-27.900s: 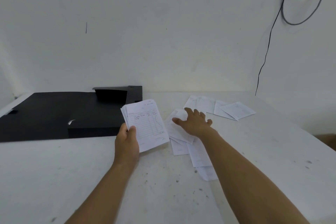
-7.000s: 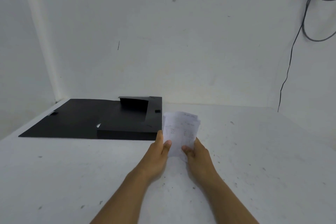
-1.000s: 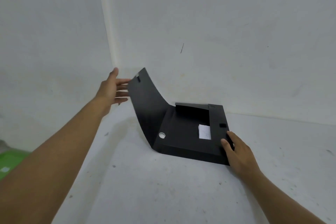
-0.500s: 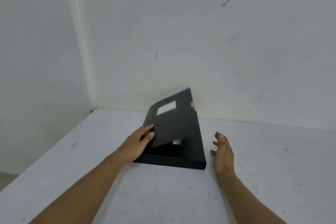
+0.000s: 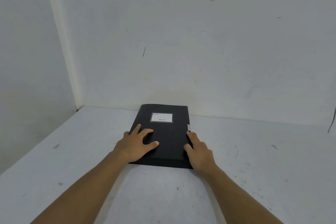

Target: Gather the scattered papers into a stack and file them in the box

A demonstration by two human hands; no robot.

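Left hand [image 5: 135, 144] flat atop closed box [image 5: 170, 138], right hand [image 5: 199, 149] at its right edge

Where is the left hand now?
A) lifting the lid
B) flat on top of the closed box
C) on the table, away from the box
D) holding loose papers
B: the left hand lies spread on the lid of the closed box.

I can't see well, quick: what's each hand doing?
Left hand: open, pressing flat on the black box.
Right hand: open, fingers against the box's right edge.
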